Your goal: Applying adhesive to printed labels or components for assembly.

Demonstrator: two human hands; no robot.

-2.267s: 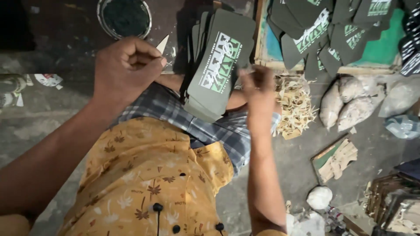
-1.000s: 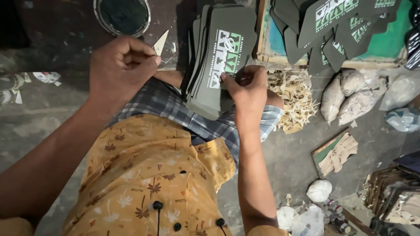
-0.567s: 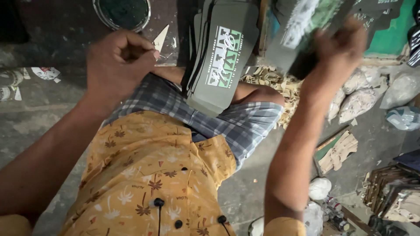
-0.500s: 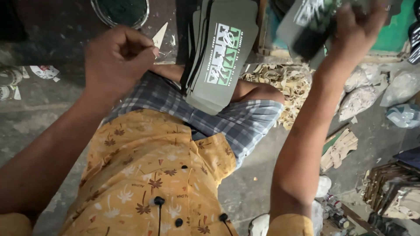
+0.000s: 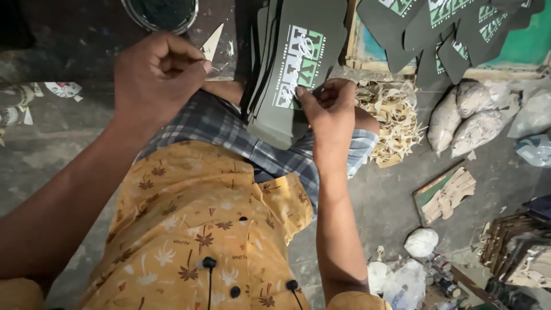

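From the head camera we look down on a stack of dark printed pieces, which leans on the person's knee, on the checkered cloth at about 12 o'clock of the lap. The top piece carries a white and green printed design; the pieces are flat, dark grey and rounded at the upper end.

The right hand is at 3 o'clock of the stack; its thumb and fingertips are pressed together on the lower edge of the top piece. The left hand is at 9 o'clock of the stack, closed into a fist; we cannot tell if something is inside it.

Around them: a round dark tin at 12 o'clock of the left hand and a small pale triangular scrap just beside that hand. At 2 o'clock of the stack, more dark printed pieces lie overlapped on a green board with wooden frame. A heap of pale cuttings lies just right of the right hand, and beyond it are whitish filled bags.
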